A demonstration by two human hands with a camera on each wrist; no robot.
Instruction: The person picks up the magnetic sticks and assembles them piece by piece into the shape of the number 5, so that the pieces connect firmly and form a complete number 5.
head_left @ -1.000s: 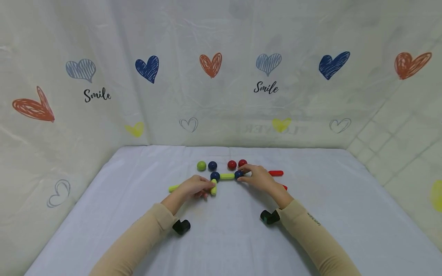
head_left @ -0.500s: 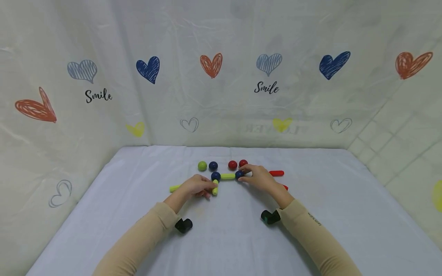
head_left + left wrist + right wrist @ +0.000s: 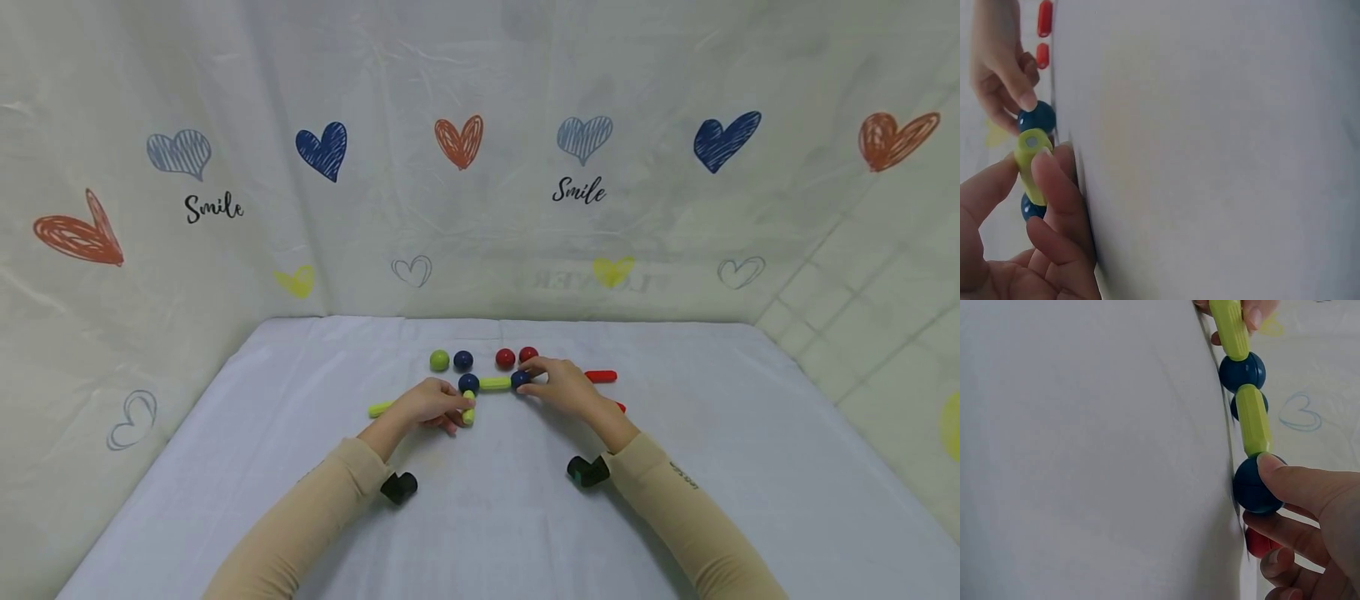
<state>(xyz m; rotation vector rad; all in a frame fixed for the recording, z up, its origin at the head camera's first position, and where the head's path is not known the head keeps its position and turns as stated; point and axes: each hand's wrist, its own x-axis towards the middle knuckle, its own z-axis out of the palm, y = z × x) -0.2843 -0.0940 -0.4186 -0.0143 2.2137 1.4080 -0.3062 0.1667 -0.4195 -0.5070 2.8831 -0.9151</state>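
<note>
In the head view, my left hand (image 3: 429,405) pinches a yellow-green stick (image 3: 468,408) that points toward me from a dark blue ball (image 3: 468,383). A second yellow-green stick (image 3: 494,383) runs sideways from that ball to another dark blue ball (image 3: 521,380). My right hand (image 3: 566,387) holds this right-hand ball between thumb and fingers. The left wrist view shows the free end of the pinched stick (image 3: 1032,142), with a greyish spot in it. Thumb and fingers of the right hand grip the blue ball (image 3: 1256,486) in the right wrist view.
Behind the joined pieces lie a green ball (image 3: 439,360), a loose blue ball (image 3: 463,361) and two red balls (image 3: 506,359). A yellow-green stick (image 3: 378,409) lies left of the left hand. Red sticks (image 3: 602,377) lie by the right hand. A printed curtain hangs behind the table.
The head view has shifted very slightly. My left hand and its stick stand almost where they were, the fingers a touch further right. The right hand keeps its hold on the ball.
</note>
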